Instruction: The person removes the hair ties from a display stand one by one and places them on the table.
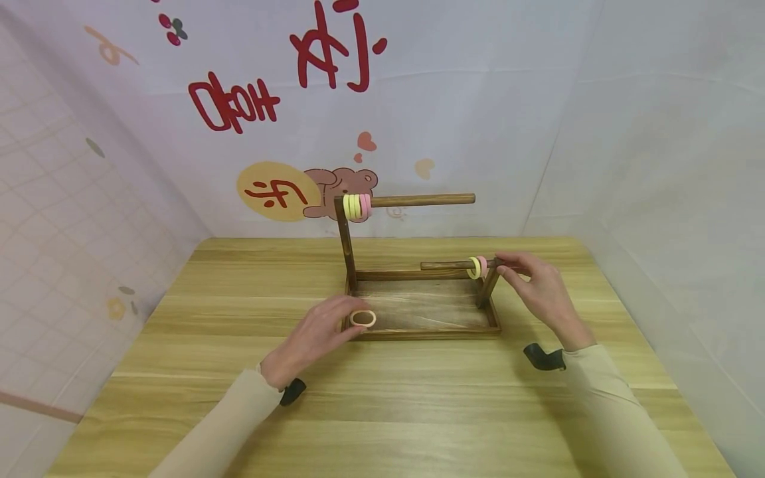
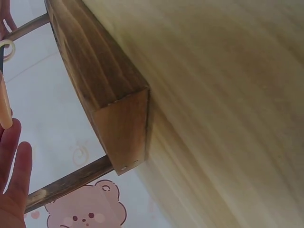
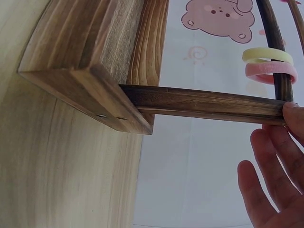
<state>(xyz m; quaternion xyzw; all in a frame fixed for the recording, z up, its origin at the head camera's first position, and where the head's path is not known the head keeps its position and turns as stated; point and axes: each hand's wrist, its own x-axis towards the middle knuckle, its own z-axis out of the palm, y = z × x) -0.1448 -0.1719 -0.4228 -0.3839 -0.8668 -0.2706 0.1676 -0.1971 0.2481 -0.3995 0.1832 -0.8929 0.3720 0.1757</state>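
Note:
My left hand (image 1: 311, 335) pinches a cream ring-shaped hair tie (image 1: 362, 326) by its edge, above the front left corner of a wooden rack's tray (image 1: 424, 334). The same tie (image 2: 5, 107) shows at the left wrist view's edge. At the rack's right side, my right hand (image 1: 540, 289) grips the top of the short post (image 3: 204, 104) with thumb and fingertips. One yellow tie (image 1: 473, 272) and one pink tie (image 1: 483, 267) hang on the lower rod (image 1: 445, 265), close to that hand. Yellow ties (image 1: 351, 207) and pink ties (image 1: 365, 206) sit together at the upper rod's left end.
The upper rod (image 1: 424, 200) juts rightward from a tall post (image 1: 346, 245), its right end free. Under the rack lies a wood-grain table (image 1: 394, 405). Behind it hangs a white printed cloth (image 1: 478, 119), with more cloth on both sides.

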